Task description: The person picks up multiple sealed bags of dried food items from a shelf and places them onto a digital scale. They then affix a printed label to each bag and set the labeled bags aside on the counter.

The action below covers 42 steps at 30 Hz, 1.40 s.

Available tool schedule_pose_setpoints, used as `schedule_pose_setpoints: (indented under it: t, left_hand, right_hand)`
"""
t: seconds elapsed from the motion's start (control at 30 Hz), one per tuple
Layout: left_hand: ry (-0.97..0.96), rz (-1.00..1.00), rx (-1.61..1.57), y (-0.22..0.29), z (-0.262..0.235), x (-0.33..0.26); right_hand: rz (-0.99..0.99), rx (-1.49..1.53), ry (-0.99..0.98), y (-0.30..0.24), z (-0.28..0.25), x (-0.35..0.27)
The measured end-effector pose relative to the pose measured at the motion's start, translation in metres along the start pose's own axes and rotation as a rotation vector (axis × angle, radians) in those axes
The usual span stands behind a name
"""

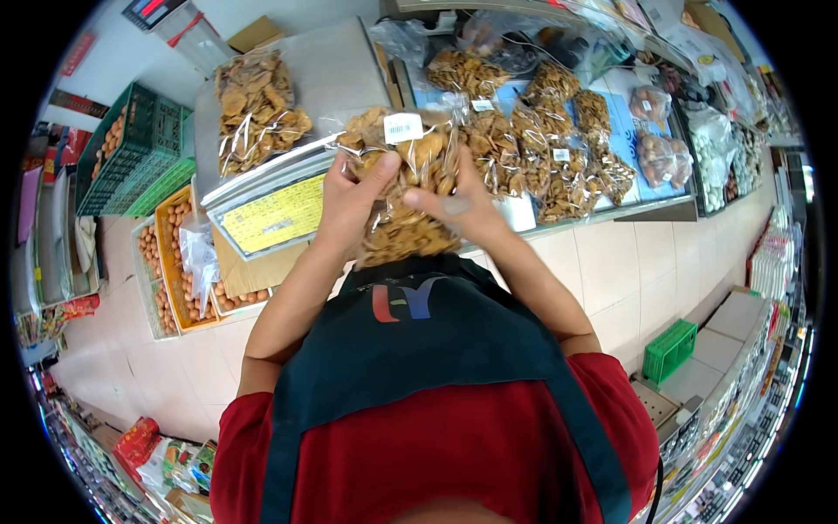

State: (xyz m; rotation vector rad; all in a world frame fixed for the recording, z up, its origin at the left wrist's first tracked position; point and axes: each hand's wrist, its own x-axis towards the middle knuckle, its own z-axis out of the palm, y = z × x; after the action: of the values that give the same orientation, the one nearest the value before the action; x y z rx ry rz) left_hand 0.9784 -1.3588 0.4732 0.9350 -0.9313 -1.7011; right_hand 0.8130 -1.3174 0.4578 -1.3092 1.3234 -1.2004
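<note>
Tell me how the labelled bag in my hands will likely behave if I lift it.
The bag will probably flop and sag, since it looks thin, clear and creased. It may feel light for its size, as the brown pieces inside seem thin and dry. Loosely packed, they could shift or crack if squeezed.

Left hand (351,203) and right hand (468,208) grip a bag (426,164)
They hold it at nine and three o'clock; another bag (255,106) lies at ten, more bags (566,182) at two.
</note>
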Motion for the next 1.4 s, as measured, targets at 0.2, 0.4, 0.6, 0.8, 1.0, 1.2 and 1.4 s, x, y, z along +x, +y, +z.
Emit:
schedule_pose_setpoints:
  t: [0.2, 0.4, 0.6, 0.8, 1.0, 1.2, 1.4]
  left_hand:
    - [-0.068, -0.175, 0.116, -0.031, 0.009, 0.004]
    - [-0.317, -0.131, 0.367, -0.018, 0.000, -0.003]
    - [-0.007, 0.166, 0.362, 0.027, -0.030, -0.006]
    - [0.695, 0.641, 1.014, 0.117, -0.148, 0.079]
    - [0.299, -0.188, 0.794, 0.139, -0.163, 0.120]
    - [0.263, -0.020, 0.545, 0.121, -0.117, 0.091]
    - [0.118, 0.276, 0.415, 0.107, -0.098, 0.043]
  right_hand:
    - [0.168, 0.320, 0.106, 0.017, -0.029, -0.016]
    - [0.324, 0.111, 0.481, 0.038, -0.186, -0.014]
    - [0.529, -0.559, 0.388, 0.158, -0.290, -0.026]
    - [-0.197, -0.989, 0.496, 0.092, -0.141, -0.002]
    - [0.534, 0.380, -0.112, 0.086, 0.014, 0.033]
    - [0.824, 0.432, 0.105, 0.107, 0.060, 0.071]
    - [0.744, 0.460, 0.200, 0.105, 0.078, 0.079]
